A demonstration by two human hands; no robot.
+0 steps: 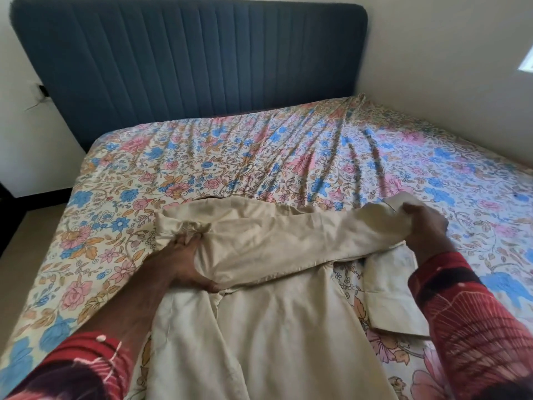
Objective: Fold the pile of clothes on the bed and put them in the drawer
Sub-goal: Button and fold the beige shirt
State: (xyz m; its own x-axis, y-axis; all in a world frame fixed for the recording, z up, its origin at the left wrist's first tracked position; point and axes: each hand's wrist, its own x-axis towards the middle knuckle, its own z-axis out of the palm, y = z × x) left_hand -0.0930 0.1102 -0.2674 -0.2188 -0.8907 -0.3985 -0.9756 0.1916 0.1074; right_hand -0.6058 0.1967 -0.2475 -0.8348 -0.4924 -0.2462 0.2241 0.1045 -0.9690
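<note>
A cream long-sleeved garment (274,327) lies spread on the floral bedsheet (259,157) at the near edge of the bed. One sleeve (288,238) is stretched across its upper part from left to right. My left hand (187,261) grips the bunched fabric at the shoulder on the left. My right hand (424,226) holds the cuff end of that sleeve on the right, slightly lifted. The other sleeve (395,295) lies flat under my right forearm. No drawer is in view.
A dark blue padded headboard (187,62) stands at the far end of the bed. White walls close in behind and on the right. The floor (17,255) shows along the bed's left side.
</note>
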